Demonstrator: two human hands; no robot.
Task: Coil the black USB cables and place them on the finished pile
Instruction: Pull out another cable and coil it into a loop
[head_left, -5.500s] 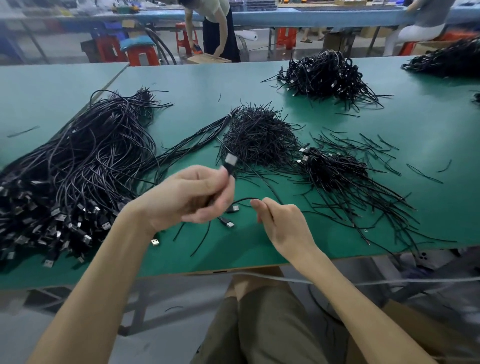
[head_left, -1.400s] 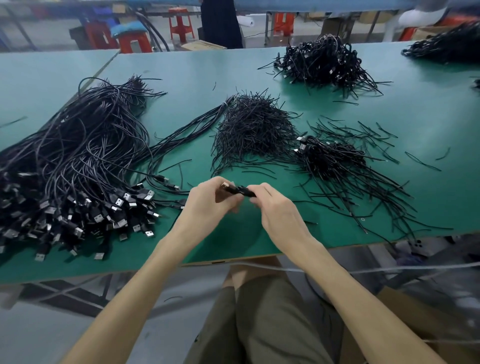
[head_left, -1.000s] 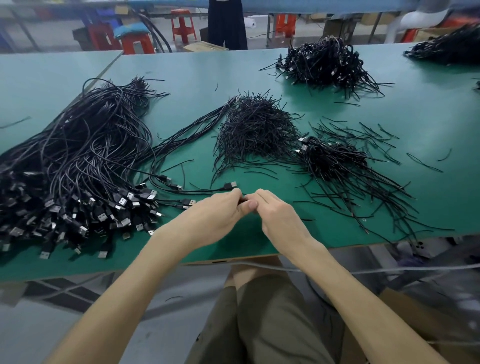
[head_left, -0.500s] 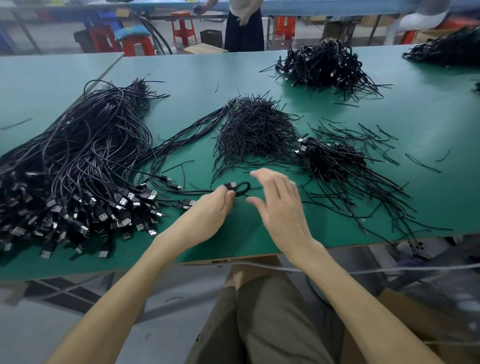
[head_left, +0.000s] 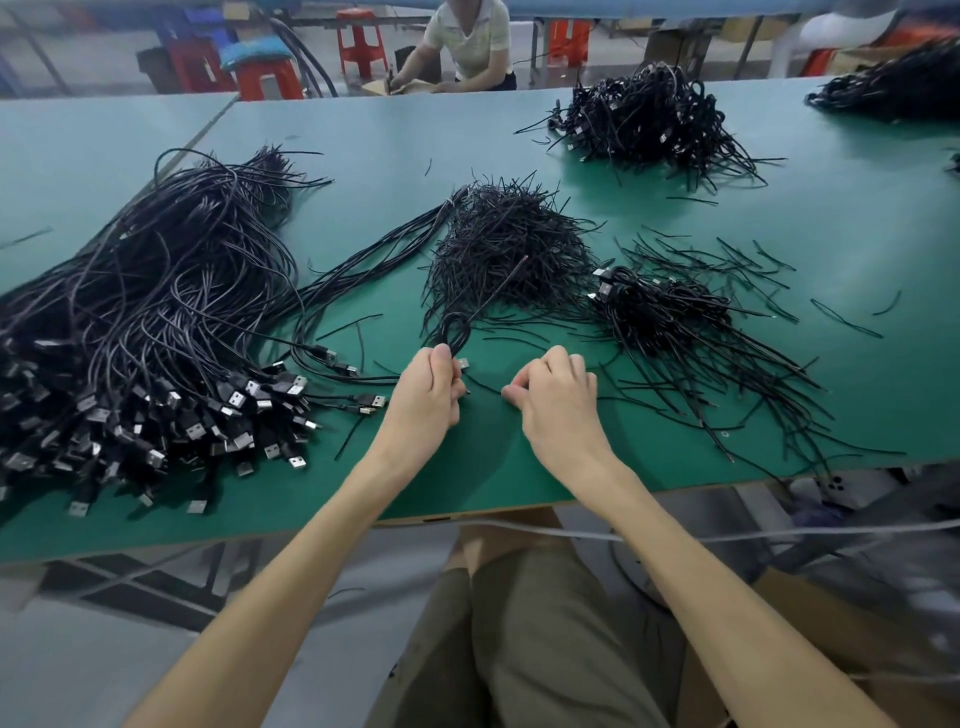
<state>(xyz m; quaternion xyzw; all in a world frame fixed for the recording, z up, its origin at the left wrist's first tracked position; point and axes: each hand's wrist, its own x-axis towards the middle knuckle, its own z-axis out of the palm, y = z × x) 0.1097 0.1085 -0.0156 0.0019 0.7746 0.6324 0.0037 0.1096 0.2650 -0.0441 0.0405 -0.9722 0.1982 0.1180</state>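
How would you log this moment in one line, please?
coiling | left hand grips looped cable | right hand pinches thin strand | not yet piled

Cable heap (head_left: 130, 322) cut by left edge, right hand (head_left: 556, 400) fingertips hidden, perhaps pinching wire (head_left: 485, 386)

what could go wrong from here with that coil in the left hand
1. The coiled cable is untied and gripped only by the left hand. Its tail sticks out, so the loop may spring open.
2. That tail lies over the pile of short ties and could snag or drag some along.
3. The right hand seems to pinch a thin strand only at its fingertips, so it could slip.
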